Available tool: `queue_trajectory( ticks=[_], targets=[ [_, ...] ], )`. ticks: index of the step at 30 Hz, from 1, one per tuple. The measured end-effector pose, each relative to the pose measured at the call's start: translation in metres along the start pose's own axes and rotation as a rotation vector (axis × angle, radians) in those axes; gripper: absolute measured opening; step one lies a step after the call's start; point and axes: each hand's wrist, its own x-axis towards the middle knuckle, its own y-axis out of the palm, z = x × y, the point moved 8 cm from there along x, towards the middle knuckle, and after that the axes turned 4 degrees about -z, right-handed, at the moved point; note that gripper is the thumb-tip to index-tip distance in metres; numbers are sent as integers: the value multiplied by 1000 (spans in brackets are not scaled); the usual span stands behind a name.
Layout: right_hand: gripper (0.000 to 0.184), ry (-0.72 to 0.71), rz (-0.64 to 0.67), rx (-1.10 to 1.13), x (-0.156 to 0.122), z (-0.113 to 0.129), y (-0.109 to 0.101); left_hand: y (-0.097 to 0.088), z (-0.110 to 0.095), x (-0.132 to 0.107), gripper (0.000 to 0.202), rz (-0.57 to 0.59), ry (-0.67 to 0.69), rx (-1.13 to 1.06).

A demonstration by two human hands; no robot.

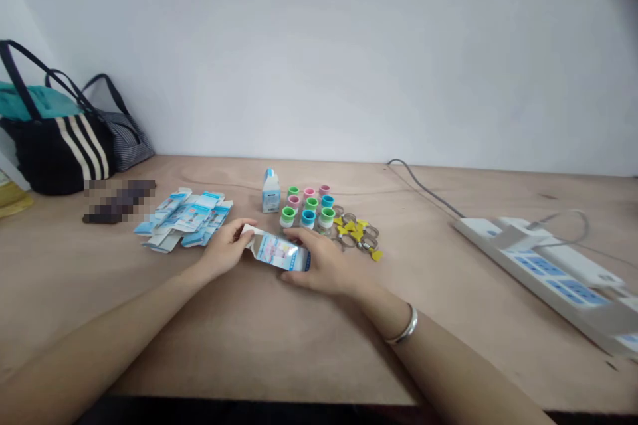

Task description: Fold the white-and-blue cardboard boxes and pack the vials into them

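Both of my hands hold a small blue-and-white carton (277, 250) just above the wooden table (299, 339). My left hand (225, 250) pinches its open white flap end. My right hand (323, 264), with a silver bangle on the wrist, is wrapped round its other end. Just left of my hands lies a heap of flattened cartons (184, 218) of the same print. One assembled carton (270, 192) stands upright behind my hands. Beside it stand several small fittings with green, pink and blue caps (309, 206), then metal clamps with yellow tabs (357, 232).
A white power strip (548, 272) with its grey cable lies at the right. A black striped bag (60, 146) and a grey bag (122, 136) rest against the wall at the far left. A dark blurred object (117, 200) lies near the bags.
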Motion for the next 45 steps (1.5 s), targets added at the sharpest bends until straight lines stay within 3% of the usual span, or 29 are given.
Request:
queue_trajectory(
  ticks=[4,8,17,21,25,29,45],
  targets=[
    [47,19,33,11,2,1,-14,-6,-17,-7,34,98,138,65],
    [41,47,68,22,4,-4,-16,2,-17,-17,42,249,166,53],
    [38,86,104,23,4,-13,-8,16,-13,-15,21,227,184,226],
    [38,83,107,48,4,-14,-6,14,-18,-14,20,140,255,218],
    [40,81,122,63,5,-16,-5,1,-4,-12,33,51,44,-31],
    [39,83,128,64,5,-14,-6,4,4,-16,32,96,-143,-225],
    [42,97,133,67,3,-8,-6,18,-9,-23,28,154,-98,-251]
  ],
)
